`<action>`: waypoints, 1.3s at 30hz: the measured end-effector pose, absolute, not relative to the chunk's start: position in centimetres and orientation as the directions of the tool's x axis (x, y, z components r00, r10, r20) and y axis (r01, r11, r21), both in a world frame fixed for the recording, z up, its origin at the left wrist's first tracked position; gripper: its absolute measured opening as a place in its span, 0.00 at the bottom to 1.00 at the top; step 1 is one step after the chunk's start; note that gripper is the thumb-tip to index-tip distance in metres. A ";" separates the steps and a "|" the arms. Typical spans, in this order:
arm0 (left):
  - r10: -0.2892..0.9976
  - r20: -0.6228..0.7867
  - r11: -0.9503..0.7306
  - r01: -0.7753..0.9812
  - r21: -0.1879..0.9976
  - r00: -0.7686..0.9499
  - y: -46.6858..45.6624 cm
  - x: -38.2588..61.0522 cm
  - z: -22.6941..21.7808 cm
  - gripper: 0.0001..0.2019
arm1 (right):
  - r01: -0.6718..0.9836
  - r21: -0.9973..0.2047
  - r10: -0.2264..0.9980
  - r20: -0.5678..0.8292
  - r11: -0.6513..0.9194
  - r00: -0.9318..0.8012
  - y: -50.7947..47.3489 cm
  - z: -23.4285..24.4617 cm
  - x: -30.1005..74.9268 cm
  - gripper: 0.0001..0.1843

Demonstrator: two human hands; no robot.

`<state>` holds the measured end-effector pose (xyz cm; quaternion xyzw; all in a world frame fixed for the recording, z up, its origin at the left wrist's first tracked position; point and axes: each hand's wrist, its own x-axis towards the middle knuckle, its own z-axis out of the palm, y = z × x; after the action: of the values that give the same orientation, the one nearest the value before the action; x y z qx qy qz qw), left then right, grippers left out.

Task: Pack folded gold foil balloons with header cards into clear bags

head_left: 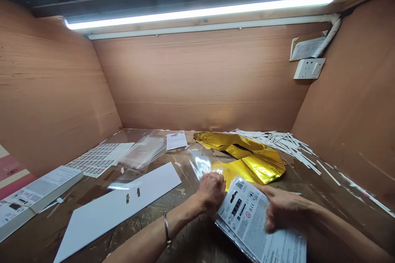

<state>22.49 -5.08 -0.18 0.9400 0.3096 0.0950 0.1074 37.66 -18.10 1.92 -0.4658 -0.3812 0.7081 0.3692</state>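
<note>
My right hand (284, 207) grips a stack of printed cards (247, 213) in clear plastic, thumb on top and fingers at the far edge. The top card is grey and white with a hang hole, a barcode and small symbols; the stack lies tilted over the table's front. Curled closed, my left hand (212, 189) is at the stack's upper left corner; what its fingers pinch is hidden. Just beyond it, shiny clear plastic film (200, 162) reflects the lamp. Crumpled gold foil (262, 168) lies behind both hands.
White paper sticks (277, 141) are heaped at the back right. Clear bags (143, 152), a sticker sheet (100, 156) and another printed card (176, 141) lie back left. A white board (123, 209) with two holes and a banded card stack (37, 197) are at left.
</note>
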 end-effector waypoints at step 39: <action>0.356 0.267 -0.922 0.383 -0.053 0.895 -5.6 24.0 1.1 0.10 | -0.057 -0.882 0.866 -0.445 -0.469 -0.229 -17.1 2.4 36.3 0.57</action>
<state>23.97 -5.60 1.11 0.9721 0.1902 0.1270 -0.0524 36.25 -17.11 2.37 -0.5203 -0.3887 0.6808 0.3386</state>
